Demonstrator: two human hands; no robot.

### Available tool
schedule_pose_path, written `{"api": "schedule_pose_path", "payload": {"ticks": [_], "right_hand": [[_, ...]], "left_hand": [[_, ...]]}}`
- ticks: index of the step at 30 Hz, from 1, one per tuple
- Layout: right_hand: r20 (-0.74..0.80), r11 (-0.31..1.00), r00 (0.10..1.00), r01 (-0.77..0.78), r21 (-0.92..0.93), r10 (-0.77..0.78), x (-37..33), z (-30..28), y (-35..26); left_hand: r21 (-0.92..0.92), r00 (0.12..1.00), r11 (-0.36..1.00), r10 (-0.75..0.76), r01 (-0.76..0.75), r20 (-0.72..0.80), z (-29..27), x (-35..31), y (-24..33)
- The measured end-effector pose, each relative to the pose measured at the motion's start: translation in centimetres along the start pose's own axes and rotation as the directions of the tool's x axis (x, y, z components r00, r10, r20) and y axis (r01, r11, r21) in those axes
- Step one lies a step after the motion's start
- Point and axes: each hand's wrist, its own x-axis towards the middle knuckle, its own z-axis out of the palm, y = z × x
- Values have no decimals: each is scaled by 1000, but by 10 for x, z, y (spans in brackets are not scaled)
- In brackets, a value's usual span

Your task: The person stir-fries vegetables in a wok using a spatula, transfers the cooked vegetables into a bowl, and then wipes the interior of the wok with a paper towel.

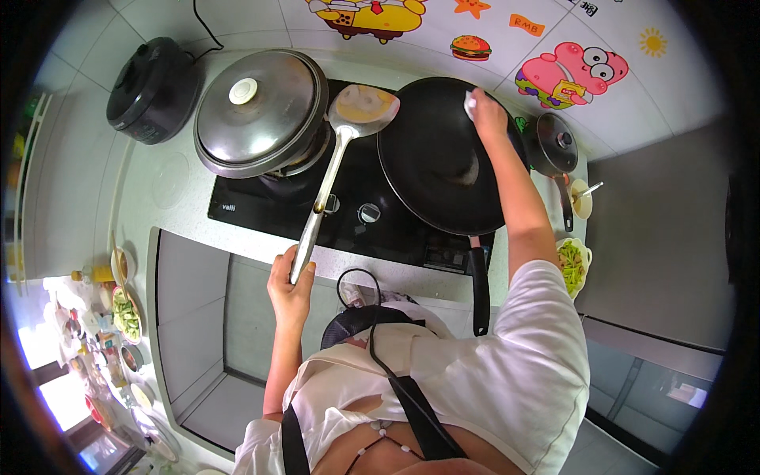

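My left hand (291,291) is wrapped round the handle of a metal spatula (329,174). Its broad blade points away from me, above the cooktop between the two burners, with a yellowish film on it. A wide black frying pan (431,158) rests on the right burner, its handle toward me. There is a pale smear on the pan's bottom. Over the pan's far right side my right hand (491,119) pinches a small white wad, like a tissue (469,104), at the inner wall. Most of that wad is hidden by my fingers.
On the left burner stands a large lidded steel pot (277,119), with a black rice cooker (146,99) beyond it. Right of the pan are a small lidded saucepan (552,142), a bowl with a spoon (582,202) and a dish of green vegetables (571,267). Several dishes line the left counter.
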Motion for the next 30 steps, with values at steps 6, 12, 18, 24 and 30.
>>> {"api": "schedule_pose_path", "payload": {"ticks": [6,12,18,24,30], "right_hand": [[263,982,964,-77,172,30,2,29,-34],[408,920,871,113,376,-274,-54,26,-59],[768,858,401,352,375,-500,-99,-39,-58],[465,882,859,376,-285,-216,-80,-33,23],[752,938,659,273,-212,-23,-90,-46,-18]], "left_hand": [[-41,1000,999,14,-13,21,1,2,-4],[-18,995,1000,-22,24,94,2,3,7],[-17,996,1000,6,-4,86,1,1,6],[-15,997,999,47,-46,68,0,-4,5],[-35,995,996,84,-82,54,-2,-7,2]]}}
